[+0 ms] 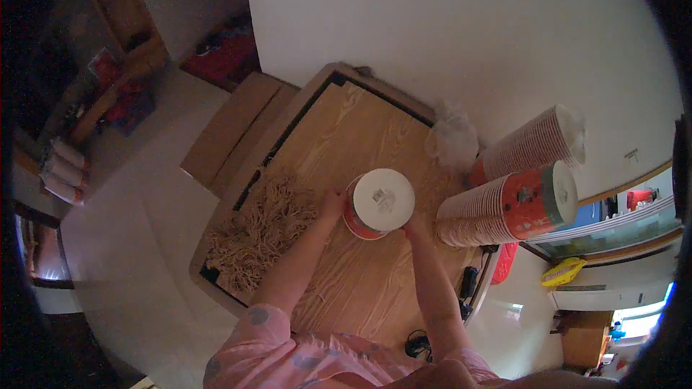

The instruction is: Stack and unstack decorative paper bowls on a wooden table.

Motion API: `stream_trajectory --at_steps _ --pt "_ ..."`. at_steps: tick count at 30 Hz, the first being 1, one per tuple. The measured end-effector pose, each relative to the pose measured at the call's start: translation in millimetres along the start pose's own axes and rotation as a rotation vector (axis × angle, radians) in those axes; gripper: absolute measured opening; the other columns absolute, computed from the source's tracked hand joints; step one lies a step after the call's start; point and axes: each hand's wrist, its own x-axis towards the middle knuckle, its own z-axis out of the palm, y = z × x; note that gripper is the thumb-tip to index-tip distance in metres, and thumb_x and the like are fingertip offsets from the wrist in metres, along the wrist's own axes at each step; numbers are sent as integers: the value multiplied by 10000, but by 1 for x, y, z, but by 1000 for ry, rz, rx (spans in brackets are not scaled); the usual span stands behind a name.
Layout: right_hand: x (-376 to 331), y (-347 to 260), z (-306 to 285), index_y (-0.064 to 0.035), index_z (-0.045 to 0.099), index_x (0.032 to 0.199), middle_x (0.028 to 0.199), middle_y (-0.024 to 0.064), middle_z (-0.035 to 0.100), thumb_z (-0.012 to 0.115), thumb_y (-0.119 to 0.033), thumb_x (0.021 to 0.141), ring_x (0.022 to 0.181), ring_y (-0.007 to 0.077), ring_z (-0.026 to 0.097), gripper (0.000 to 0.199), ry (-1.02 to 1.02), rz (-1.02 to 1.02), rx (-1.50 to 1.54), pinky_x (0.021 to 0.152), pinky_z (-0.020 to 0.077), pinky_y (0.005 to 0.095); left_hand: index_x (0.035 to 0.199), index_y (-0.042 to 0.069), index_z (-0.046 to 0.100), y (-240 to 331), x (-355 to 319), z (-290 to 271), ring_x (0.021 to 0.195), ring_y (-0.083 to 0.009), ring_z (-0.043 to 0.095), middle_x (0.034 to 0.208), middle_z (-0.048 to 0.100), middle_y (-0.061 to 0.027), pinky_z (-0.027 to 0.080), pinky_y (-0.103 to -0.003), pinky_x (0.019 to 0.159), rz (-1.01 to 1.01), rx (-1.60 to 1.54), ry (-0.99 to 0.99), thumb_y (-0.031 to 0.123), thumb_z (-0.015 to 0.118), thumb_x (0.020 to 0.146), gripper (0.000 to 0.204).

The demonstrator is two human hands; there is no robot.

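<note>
A red paper tub [365, 229] stands in front of me on the wood-grain table [378, 126]. Its round white face [384, 198] points up and carries a small greyish patch in the middle. Whether that face is a base or a lid, I cannot tell. My left hand [333, 204] grips the tub's left side. From the right, my right hand [414, 226] holds the opposite side, its fingers partly hidden by the tub. A loose pile of tan cord pieces [263, 227] lies beside my left forearm.
Right of the tub lie two long nested stacks of paper tubs, a nearer stack [504, 205] and a farther stack [533, 144]. A crumpled clear plastic bag [453, 137] sits by the wall. Left of the table is a cardboard box [234, 126]. Black cables [417, 343] lie at the near right edge.
</note>
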Motion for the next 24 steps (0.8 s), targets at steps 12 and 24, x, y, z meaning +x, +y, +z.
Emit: stream_trajectory --at_steps 12,24 --pt "53 62 -52 -117 530 1056 853 5 575 446 -267 850 672 115 508 268 46 -597 -347 517 395 257 878 47 555 14 -23 20 649 -218 574 701 590 -97 457 -326 600 -70 -307 -18 296 570 779 268" --pt "-58 -13 -15 -23 506 1072 1036 94 551 546 -131 769 896 190 528 324 127 42 380 741 450 332 947 50 553 102 -131 -46 657 -165 583 761 581 -43 505 -331 619 -210 -886 -473 164 574 772 209"
